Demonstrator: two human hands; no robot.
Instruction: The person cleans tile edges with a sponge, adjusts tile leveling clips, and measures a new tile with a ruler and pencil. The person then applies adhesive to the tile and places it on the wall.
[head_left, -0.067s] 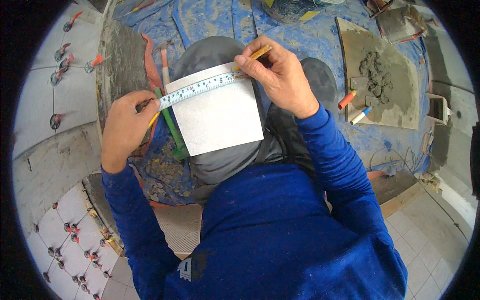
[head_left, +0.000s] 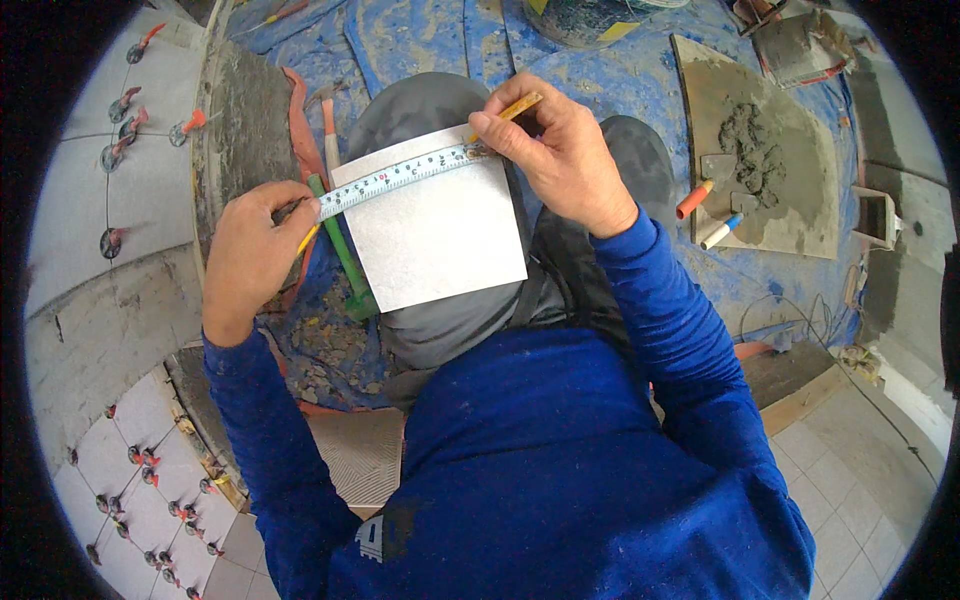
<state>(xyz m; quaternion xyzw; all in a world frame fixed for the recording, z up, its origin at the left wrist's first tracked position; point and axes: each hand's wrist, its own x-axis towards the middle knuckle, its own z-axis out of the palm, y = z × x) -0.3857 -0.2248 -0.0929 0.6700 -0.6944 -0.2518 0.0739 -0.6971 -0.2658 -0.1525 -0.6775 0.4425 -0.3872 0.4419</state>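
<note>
A white tile (head_left: 440, 240) lies across my grey-trousered leg. A tape measure's blade (head_left: 400, 175) stretches over the tile near its far edge. My left hand (head_left: 250, 250) is closed on the tape measure just past the tile's left side; a bit of yellow shows under the fingers. My right hand (head_left: 565, 165) pinches a yellow pencil (head_left: 521, 105), its lower end down by the tape's right end at the tile's far right corner. Beside the tile's left edge is a green-handled tool (head_left: 347, 255). A hammer (head_left: 330, 120) with a pale orange handle lies farther off.
On the right, a board (head_left: 810, 200) bears grey mortar (head_left: 750, 150) and two trowels, with red (head_left: 694, 199) and white-blue (head_left: 722, 231) handles. A bucket (head_left: 570, 25) stands at the far side. Blue sheeting (head_left: 640, 90) covers the floor. Tiles with red-topped levelling clips (head_left: 130, 130) lie left.
</note>
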